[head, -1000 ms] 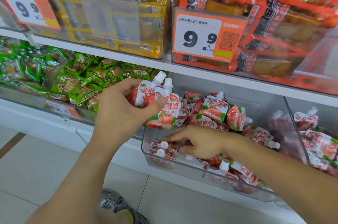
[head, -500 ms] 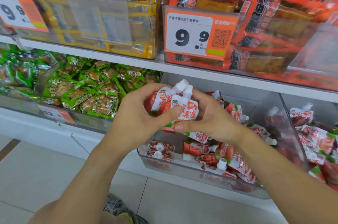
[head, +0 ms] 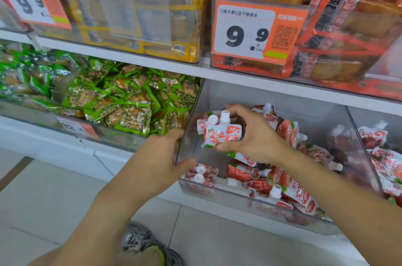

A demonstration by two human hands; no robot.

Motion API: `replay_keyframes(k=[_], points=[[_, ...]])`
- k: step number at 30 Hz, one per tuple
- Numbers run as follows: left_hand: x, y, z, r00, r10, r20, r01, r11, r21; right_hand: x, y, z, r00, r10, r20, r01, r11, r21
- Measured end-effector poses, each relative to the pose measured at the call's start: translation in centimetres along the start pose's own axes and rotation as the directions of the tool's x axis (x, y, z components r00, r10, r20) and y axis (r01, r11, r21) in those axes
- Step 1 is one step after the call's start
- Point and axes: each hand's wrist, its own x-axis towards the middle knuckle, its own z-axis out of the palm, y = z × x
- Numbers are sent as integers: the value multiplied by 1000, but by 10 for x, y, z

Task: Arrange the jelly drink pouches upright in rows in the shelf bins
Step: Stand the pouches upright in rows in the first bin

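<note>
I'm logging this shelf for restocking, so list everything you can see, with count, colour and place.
held pouches: at least two, white-red, upright, above the clear bin's left end
loose pouches: many, white-red, jumbled in clear bin
right bin pouches: several, white-red
green packs: many, lower left bin
yellow packs: upper left bin
orange packs: upper right bin
price tags: orange-white
shoe: grey, floor
left hand: on bin's left wall
right hand: holds pouches

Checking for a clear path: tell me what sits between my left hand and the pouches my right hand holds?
In the head view, only the clear bin wall separates the left hand from the held pouches.
</note>
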Motion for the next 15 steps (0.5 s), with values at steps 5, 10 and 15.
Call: replay_keyframes(k=[5, 10, 15], points=[[2, -7, 6, 999, 15, -28, -16, 999, -40, 10, -1, 29, 998, -48, -35, 39, 971, -236], [-4, -8, 9, 997, 43, -60, -46, 997, -56, 5, 9, 44, 978, -17, 206, 78, 954, -291], [-5, -6, 9, 995, 65, -81, -67, 997, -33, 23, 1, 16, 896, 18, 443, 186, 892, -411]])
